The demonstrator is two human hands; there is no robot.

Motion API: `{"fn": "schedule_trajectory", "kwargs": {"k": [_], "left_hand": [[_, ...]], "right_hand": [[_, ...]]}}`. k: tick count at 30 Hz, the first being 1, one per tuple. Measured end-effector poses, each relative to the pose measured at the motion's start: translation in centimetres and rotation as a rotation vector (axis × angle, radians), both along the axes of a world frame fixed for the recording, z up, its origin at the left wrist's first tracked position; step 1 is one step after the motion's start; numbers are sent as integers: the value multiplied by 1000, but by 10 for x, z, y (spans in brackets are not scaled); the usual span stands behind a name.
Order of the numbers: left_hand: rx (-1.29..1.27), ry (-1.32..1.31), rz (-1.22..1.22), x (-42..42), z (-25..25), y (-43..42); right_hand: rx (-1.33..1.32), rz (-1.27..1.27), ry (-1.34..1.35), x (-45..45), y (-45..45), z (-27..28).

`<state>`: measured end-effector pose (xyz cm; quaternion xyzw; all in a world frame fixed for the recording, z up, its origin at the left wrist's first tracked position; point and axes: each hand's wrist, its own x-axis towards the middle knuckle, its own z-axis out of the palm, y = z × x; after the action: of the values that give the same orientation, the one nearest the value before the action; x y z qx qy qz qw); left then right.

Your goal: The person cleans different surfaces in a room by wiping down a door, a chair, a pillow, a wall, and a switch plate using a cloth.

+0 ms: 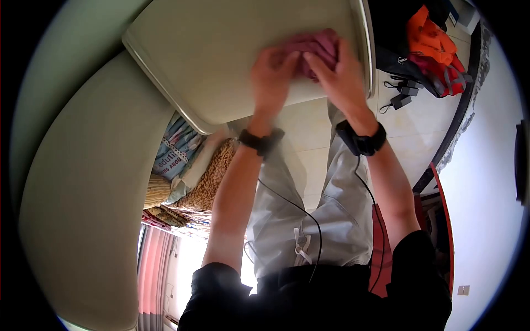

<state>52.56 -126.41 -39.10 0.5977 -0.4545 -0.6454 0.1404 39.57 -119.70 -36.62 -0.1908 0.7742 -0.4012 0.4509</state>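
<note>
Both of my hands are on a crumpled mauve cloth (319,45) at the upper middle of the view. My left hand (270,74) grips its left side, slightly smeared by motion. On the other side, my right hand (341,71) has its fingers closed round the bunched fabric, and the two thumbs almost meet in front. Under the cloth is a smooth cream panel (221,60) with a shiny rim. Whether the cloth lies on the panel or is lifted a little off it, I cannot tell. A black band is strapped round each wrist.
Black adapters with cords (402,100) lie on the tiled floor at the right, beside an orange and red bag (433,44). Folded bedding and a brown fleecy blanket (212,171) are at the left. A thin black cable (298,207) runs from the left wrist across my trousers.
</note>
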Motion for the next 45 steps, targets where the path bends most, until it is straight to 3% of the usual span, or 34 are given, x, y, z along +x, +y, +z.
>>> {"fn": "schedule_trajectory", "kwargs": {"k": [2, 5, 9, 13, 15, 18, 26, 28, 30, 32, 36, 38, 41, 43, 45], "left_hand": [[73, 106, -34, -36, 3, 6], [-51, 94, -120, -87, -12, 17], [-76, 68, -75, -108, 2, -1], [-145, 65, -81, -126, 7, -40], [-244, 69, -57, -136, 3, -58], [-7, 225, 1, -150, -3, -93], [-265, 163, -126, -148, -6, -105], [-303, 92, -173, -146, -6, -106], [-225, 205, -109, -140, -1, -102], [-187, 261, -70, -133, -3, -100], [-123, 264, -87, -112, -13, -86], [-79, 255, -91, -91, -8, -80], [-205, 47, -48, -53, 9, -68], [-138, 99, 100, -12, -16, -50], [-54, 52, 162, 29, 17, -49]], "right_hand": [[-64, -13, 202, -29, 10, 10], [-10, -49, 546, -60, 21, -1], [-39, -5, 476, -81, 0, -9], [-80, 53, 572, -94, -41, -6], [62, 103, 569, -105, -70, -3], [45, 117, 624, -117, -101, -3], [13, 95, 641, -117, -111, -11], [24, 490, 1020, -139, -88, -39], [108, 499, 940, -138, -99, -33], [269, 136, 385, -120, -115, 8], [248, 316, 708, -99, -98, -5], [274, 340, 666, -81, -92, -6], [226, 341, 593, -43, -81, -18], [152, 439, 610, -10, -74, -24], [-21, 535, 592, 29, -75, -13]]}}
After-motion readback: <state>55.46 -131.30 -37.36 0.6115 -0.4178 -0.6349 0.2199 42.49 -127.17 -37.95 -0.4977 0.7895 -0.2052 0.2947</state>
